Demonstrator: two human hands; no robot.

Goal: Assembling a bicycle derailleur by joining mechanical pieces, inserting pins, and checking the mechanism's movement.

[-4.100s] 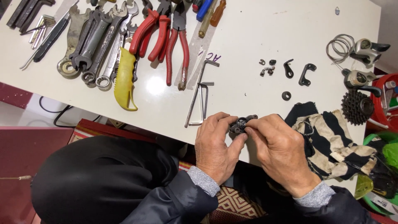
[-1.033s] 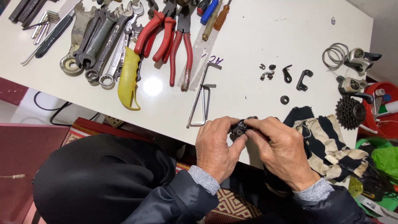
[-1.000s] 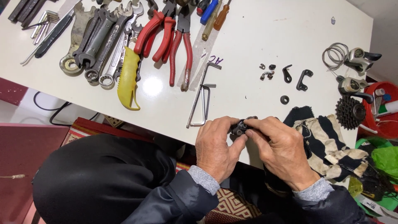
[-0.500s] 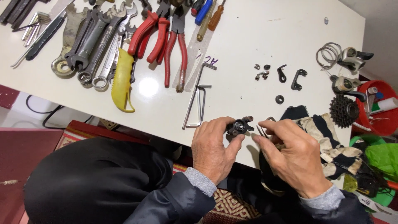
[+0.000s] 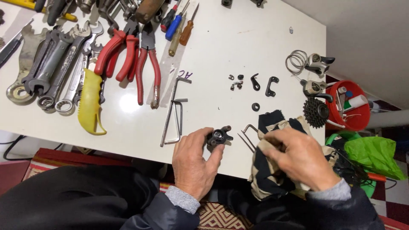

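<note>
Right hand leaving small black metal part, now reaching right, fingers closing on striped rag; left hand alone pinching part at near table edge.

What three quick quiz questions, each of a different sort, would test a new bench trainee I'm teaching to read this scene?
1. True or false: the left hand holds a small black metal part.
2. What does the right hand rest on? A) red-handled pliers B) striped rag C) sprocket cluster
3. Fill in: the hex keys lie on the white ____.

Key: 1 true. 2 B, the striped rag; the red-handled pliers and sprocket cluster lie untouched. 3 table.
</note>
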